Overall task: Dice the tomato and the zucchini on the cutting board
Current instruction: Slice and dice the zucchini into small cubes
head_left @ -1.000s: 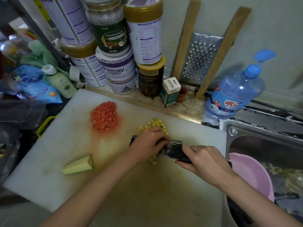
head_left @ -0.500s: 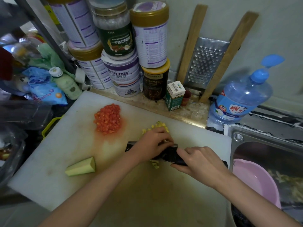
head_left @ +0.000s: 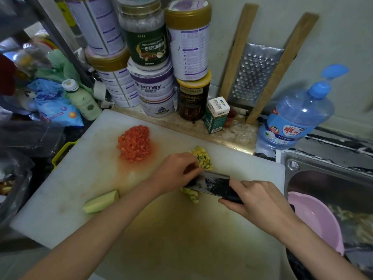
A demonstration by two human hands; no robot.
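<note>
On the white cutting board [head_left: 60,188] lies a red pile of diced tomato [head_left: 134,145] at the back left. A pile of yellow-green zucchini dice [head_left: 202,158] lies at the back centre, and a few more dice [head_left: 190,195] lie just in front of the knife blade [head_left: 210,183]. My right hand [head_left: 260,201] grips the knife handle. My left hand [head_left: 177,171] has its curled fingers at the blade's far end, against the zucchini dice. An uncut zucchini wedge [head_left: 101,202] lies at the front left of the board.
Stacked tins and jars [head_left: 153,87] stand behind the board, with a small green carton [head_left: 217,115] and a metal grater [head_left: 254,75] against the wall. A blue detergent bottle [head_left: 298,118] stands at the right. A pink bowl [head_left: 316,219] sits in the steel sink [head_left: 333,178].
The knife and both hands stay at the zucchini dice. My left hand's fingers have moved up along the blade toward the back pile, which now shows more.
</note>
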